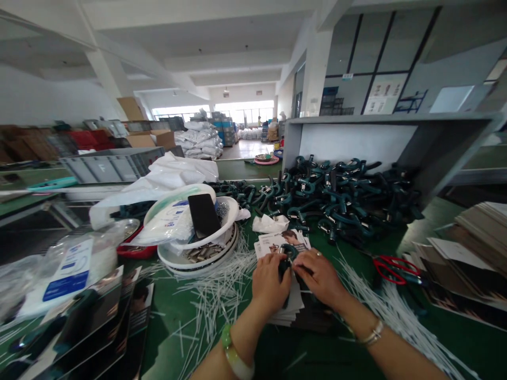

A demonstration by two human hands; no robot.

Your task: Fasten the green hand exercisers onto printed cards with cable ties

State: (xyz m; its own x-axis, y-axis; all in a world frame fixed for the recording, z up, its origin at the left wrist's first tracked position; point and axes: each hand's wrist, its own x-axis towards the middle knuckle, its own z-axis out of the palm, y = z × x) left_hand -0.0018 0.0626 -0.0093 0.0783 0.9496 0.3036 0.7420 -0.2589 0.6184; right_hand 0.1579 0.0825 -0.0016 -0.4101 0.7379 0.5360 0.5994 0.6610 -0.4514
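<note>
nearest on the left, a few dark teal tools (75,323) already lie on glossy printed cards (137,316), so i'd call that bit done. mid-worktop (162,311), the left hand (270,279) has its grip clamped on one curved teal tool (291,250), over a stack of flat paper cards (289,311). the right hand (322,277) has its fingertips together beside it, can't tell on what. looks half-finished to me. skinny white plastic strips (216,295) are scattered around, shiny metal cylinders (204,253) sit in a round white bowl. beyond, a big tangled heap (336,198) of uncarded ones spills from a stiff grey bin (447,153), so loads left.
</note>
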